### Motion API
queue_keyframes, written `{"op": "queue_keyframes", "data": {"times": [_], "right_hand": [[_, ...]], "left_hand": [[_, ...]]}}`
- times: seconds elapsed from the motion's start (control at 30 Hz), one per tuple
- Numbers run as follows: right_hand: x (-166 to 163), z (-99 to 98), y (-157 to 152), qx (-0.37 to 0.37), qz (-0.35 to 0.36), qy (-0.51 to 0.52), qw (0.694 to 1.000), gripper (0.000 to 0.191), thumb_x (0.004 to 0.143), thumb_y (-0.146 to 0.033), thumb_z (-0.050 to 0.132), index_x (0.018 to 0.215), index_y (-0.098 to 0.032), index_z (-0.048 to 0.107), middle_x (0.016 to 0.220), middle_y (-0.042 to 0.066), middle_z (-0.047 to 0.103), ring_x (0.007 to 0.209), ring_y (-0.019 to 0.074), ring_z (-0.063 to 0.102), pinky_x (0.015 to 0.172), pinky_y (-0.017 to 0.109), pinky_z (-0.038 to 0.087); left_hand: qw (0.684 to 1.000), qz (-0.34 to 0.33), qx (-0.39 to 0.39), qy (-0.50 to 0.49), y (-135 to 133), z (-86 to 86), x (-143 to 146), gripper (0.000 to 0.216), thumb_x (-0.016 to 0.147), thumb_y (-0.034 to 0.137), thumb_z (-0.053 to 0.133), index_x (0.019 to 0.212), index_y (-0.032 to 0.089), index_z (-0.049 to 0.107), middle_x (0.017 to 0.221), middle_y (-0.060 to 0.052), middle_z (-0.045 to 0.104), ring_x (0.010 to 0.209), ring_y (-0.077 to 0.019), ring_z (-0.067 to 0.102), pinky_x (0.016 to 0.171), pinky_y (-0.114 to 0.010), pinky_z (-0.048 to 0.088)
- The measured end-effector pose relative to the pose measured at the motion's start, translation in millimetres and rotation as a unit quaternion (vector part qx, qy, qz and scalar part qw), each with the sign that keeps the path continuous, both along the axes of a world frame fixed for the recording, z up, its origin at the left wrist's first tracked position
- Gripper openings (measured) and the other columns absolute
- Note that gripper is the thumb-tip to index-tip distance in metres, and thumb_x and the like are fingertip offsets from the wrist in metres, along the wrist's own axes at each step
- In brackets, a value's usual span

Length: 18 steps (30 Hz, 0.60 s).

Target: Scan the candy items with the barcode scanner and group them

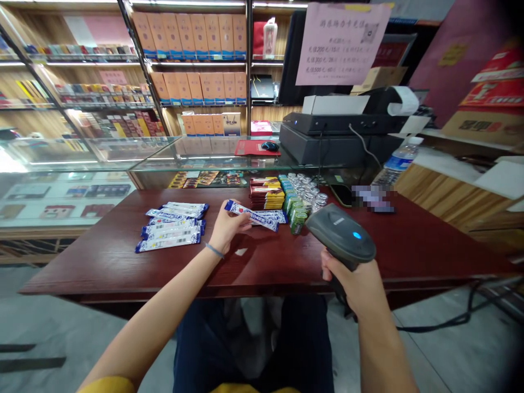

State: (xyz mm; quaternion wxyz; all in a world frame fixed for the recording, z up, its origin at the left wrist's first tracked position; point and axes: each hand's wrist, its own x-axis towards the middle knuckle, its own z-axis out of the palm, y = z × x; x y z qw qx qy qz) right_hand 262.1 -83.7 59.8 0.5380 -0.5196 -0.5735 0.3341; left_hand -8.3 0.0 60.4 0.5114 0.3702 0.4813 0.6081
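Note:
My left hand [229, 225] is closed on a slim blue-and-white snack packet [260, 218], held by its left end above the table. Behind it another packet of the same kind [281, 216] shows in part. To the left lies a loose pile of such packets [174, 232], barcodes facing up on some. My right hand [352, 278] grips the handle of a dark grey barcode scanner [341, 234], which has a blue light on top. The scanner's head points toward the packets. A stack of brown-and-yellow packets [267, 196] stands just beyond my left hand.
Small green boxes [298, 218] and silver-capped little bottles [307, 191] stand in rows at mid-table. Behind are a phone [341, 194], a water bottle [397, 162], a glass counter [164, 155] and a till [327, 144]. A cable [438, 327] runs at the right.

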Motion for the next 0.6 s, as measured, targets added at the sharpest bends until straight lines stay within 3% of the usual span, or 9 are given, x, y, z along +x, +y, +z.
{"op": "queue_keyframes", "data": {"times": [0.23, 0.3, 0.37, 0.47, 0.6], "right_hand": [[0, 0.1, -2, 0.002, 0.002, 0.01, 1.0, 0.021, 0.083, -0.037, 0.07, 0.072, -0.02, 0.064, 0.049, -0.002, 0.057, 0.046, 0.0156, 0.053, 0.053, 0.03, 0.042], [0, 0.3, -2, 0.005, 0.006, 0.004, 1.0, 0.023, 0.084, -0.038, 0.069, 0.07, -0.021, 0.062, 0.049, -0.002, 0.057, 0.046, 0.0154, 0.053, 0.054, 0.03, 0.042], [1, 0.8, -2, 0.008, 0.009, -0.005, 1.0, 0.024, 0.084, -0.039, 0.068, 0.069, -0.021, 0.061, 0.049, -0.002, 0.057, 0.047, 0.0153, 0.053, 0.055, 0.03, 0.042], [2, 3.8, -5, -0.001, 0.004, -0.021, 1.0, 0.026, 0.084, -0.041, 0.068, 0.068, -0.021, 0.063, 0.049, -0.002, 0.057, 0.047, 0.0156, 0.054, 0.053, 0.029, 0.043], [-1, 12.5, -15, -0.027, -0.02, -0.037, 0.999, 0.029, 0.082, -0.042, 0.069, 0.063, -0.021, 0.062, 0.049, 0.0, 0.058, 0.047, 0.016, 0.055, 0.048, 0.027, 0.043]], "left_hand": [[0.999, -0.039, -0.027, 0.006, 5, -17.3, 8, 0.047, 0.064, 0.034, 0.089, 0.094, 0.021, 0.055, 0.085, 0.0, 0.067, 0.074, -0.0152, 0.07, 0.072, -0.032, 0.06], [0.997, -0.03, -0.01, 0.07, 8, -23.2, 6, 0.041, 0.068, 0.038, 0.085, 0.094, 0.02, 0.06, 0.085, 0.0, 0.066, 0.075, -0.0149, 0.066, 0.075, -0.032, 0.058], [0.981, 0.007, 0.028, 0.194, 11, -26.4, 0, 0.035, 0.071, 0.038, 0.083, 0.094, 0.02, 0.064, 0.085, 0.0, 0.066, 0.078, -0.016, 0.064, 0.077, -0.031, 0.055], [0.914, 0.041, 0.098, 0.391, 12, -25.4, -12, 0.032, 0.075, 0.035, 0.08, 0.101, 0.023, 0.065, 0.092, 0.0, 0.068, 0.085, -0.0193, 0.063, 0.081, -0.031, 0.049], [0.793, -0.005, 0.147, 0.591, 10, -20.9, -22, 0.022, 0.086, 0.041, 0.072, 0.096, 0.022, 0.069, 0.097, -0.006, 0.07, 0.096, -0.0261, 0.063, 0.088, -0.036, 0.045]]}}
